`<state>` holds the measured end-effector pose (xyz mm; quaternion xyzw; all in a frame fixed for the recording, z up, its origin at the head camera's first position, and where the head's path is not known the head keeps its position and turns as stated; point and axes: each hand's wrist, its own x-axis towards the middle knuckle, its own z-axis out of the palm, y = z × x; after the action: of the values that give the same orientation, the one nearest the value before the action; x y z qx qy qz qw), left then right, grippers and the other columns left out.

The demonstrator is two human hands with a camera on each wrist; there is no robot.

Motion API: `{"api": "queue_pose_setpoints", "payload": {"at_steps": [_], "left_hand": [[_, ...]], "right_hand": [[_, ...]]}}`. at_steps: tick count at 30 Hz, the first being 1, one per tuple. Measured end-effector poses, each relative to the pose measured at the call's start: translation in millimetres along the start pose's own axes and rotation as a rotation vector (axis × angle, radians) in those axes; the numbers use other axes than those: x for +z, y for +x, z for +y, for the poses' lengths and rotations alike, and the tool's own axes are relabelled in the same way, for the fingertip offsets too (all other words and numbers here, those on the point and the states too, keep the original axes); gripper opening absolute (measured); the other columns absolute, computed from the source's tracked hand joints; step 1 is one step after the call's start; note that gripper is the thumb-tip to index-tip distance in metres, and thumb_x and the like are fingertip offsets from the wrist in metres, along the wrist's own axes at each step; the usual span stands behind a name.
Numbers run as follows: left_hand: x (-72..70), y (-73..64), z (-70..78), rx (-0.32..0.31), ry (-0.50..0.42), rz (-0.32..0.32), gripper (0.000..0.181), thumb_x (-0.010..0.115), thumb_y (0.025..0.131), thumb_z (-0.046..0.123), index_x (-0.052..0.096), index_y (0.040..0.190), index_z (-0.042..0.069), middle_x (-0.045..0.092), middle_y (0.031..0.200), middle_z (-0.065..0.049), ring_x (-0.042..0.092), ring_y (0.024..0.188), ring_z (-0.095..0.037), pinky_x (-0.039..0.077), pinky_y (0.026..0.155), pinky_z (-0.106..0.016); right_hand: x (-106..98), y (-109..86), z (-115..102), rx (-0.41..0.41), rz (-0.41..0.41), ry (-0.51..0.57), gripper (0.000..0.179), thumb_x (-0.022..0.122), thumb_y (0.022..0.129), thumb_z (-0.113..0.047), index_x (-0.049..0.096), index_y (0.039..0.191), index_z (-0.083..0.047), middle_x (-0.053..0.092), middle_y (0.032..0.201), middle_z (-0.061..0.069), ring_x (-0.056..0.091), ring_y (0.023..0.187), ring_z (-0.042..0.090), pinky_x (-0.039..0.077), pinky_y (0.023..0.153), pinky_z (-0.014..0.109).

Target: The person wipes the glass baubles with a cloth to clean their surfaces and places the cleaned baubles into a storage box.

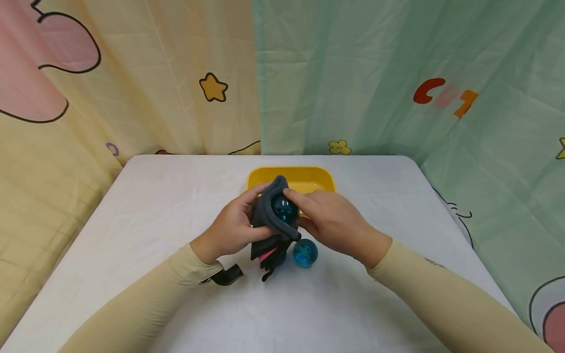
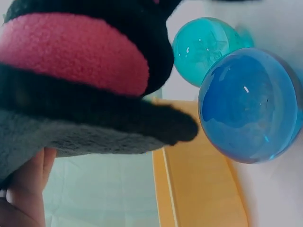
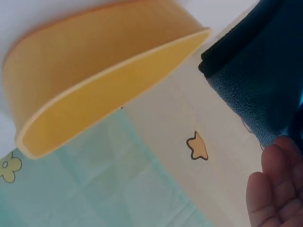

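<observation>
In the head view my left hand [image 1: 229,225] grips a dark grey cloth [image 1: 265,212] with black edging, thumb in front and fingers behind. A shiny dark blue glass ball [image 1: 286,211] sits in the fold of the cloth. My right hand [image 1: 337,219] holds that ball from the right, with the thumb over its top by the cloth's edge. A pink fleecy part [image 2: 75,52] shows among the black folds below. Under the cloth on the table lie a teal glass ball [image 1: 305,253] and a blue glass ball [image 2: 248,106], the latter mostly hidden in the head view.
Just behind the hands stands a yellow plastic tray [image 1: 291,172] on the white table [image 1: 185,196]. A black strap end [image 1: 227,275] sticks out by the left cuff. Printed curtains [image 1: 309,73] hang behind and beside the table.
</observation>
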<state>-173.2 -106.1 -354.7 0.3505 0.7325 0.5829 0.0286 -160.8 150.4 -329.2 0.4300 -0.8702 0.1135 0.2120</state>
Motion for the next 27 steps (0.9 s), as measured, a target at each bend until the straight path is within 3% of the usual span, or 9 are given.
{"api": "queue_pose_setpoints", "payload": {"at_steps": [2,5,8,11,16,19,22,24,27], "left_hand": [[0.5,0.1,-0.4,0.004,0.006,-0.006,0.079,0.078,0.090,-0.004,0.041,0.158,0.008,0.067,0.135,-0.018,0.071,0.110,-0.024,0.059,0.100,-0.027],[1.6,0.4,-1.0,0.004,0.014,-0.012,0.080,0.079,0.090,-0.005,0.041,0.158,0.008,0.067,0.135,-0.018,0.071,0.111,-0.024,0.059,0.100,-0.027],[2.4,0.4,-1.0,0.001,0.020,-0.003,0.080,0.080,0.088,-0.005,0.042,0.158,0.010,0.067,0.135,-0.017,0.070,0.110,-0.024,0.059,0.099,-0.027],[1.4,0.6,-2.8,-0.004,0.024,0.008,0.081,0.081,0.087,-0.005,0.043,0.157,0.010,0.068,0.134,-0.017,0.071,0.109,-0.024,0.060,0.098,-0.027],[-3.4,-0.2,-5.6,-0.016,0.037,0.019,0.080,0.081,0.088,-0.003,0.044,0.157,0.009,0.069,0.134,-0.016,0.073,0.107,-0.022,0.061,0.096,-0.027],[-4.6,-0.6,-3.4,-0.031,0.029,0.016,0.080,0.081,0.089,-0.002,0.043,0.158,0.009,0.069,0.133,-0.016,0.072,0.106,-0.022,0.060,0.096,-0.027],[-5.3,-0.4,-1.5,-0.040,0.022,0.006,0.079,0.080,0.089,-0.001,0.044,0.158,0.011,0.069,0.133,-0.016,0.072,0.107,-0.022,0.059,0.098,-0.027],[-5.4,-0.1,-1.0,-0.041,0.018,-0.007,0.078,0.080,0.090,-0.001,0.044,0.158,0.011,0.069,0.134,-0.015,0.071,0.110,-0.023,0.058,0.101,-0.028],[-5.2,-0.1,-0.2,-0.041,0.017,-0.019,0.079,0.080,0.089,-0.002,0.044,0.158,0.012,0.066,0.140,-0.015,0.070,0.118,-0.025,0.056,0.105,-0.028]], "right_hand": [[0.8,1.2,-1.1,0.076,-0.055,0.119,0.070,0.082,0.093,-0.025,0.049,0.151,-0.006,0.073,0.094,0.002,0.066,0.078,0.016,0.061,0.074,0.029],[3.2,2.5,-3.9,0.278,-0.158,0.455,0.056,0.072,0.102,-0.025,0.050,0.149,-0.004,0.076,0.102,0.003,0.069,0.085,0.015,0.063,0.080,0.029],[5.9,2.5,-5.9,0.414,-0.166,0.668,0.041,0.063,0.107,-0.023,0.057,0.142,-0.003,0.077,0.101,0.002,0.068,0.084,0.013,0.062,0.079,0.028],[6.2,3.7,-7.2,0.393,-0.154,0.596,0.048,0.063,0.107,-0.028,0.054,0.147,-0.004,0.078,0.113,0.004,0.071,0.091,0.014,0.063,0.085,0.031],[3.1,4.5,-5.9,0.235,-0.175,0.360,0.075,0.071,0.102,-0.025,0.032,0.164,-0.007,0.066,0.144,0.011,0.071,0.119,0.025,0.058,0.104,0.043],[4.8,1.6,-1.9,0.106,-0.119,0.218,0.075,0.078,0.096,-0.015,0.038,0.160,-0.007,0.072,0.131,0.011,0.072,0.112,0.025,0.061,0.100,0.040],[6.6,0.1,-0.8,0.043,-0.046,0.113,0.074,0.082,0.093,-0.014,0.044,0.156,-0.007,0.075,0.104,0.007,0.069,0.089,0.022,0.063,0.084,0.035],[7.5,0.7,-2.4,0.078,-0.045,0.147,0.073,0.081,0.093,-0.017,0.045,0.155,-0.005,0.075,0.099,0.005,0.068,0.083,0.019,0.063,0.079,0.033],[8.5,2.3,-6.9,0.236,-0.123,0.397,0.067,0.075,0.099,-0.020,0.042,0.155,-0.004,0.076,0.104,0.004,0.070,0.087,0.016,0.063,0.082,0.031]]}}
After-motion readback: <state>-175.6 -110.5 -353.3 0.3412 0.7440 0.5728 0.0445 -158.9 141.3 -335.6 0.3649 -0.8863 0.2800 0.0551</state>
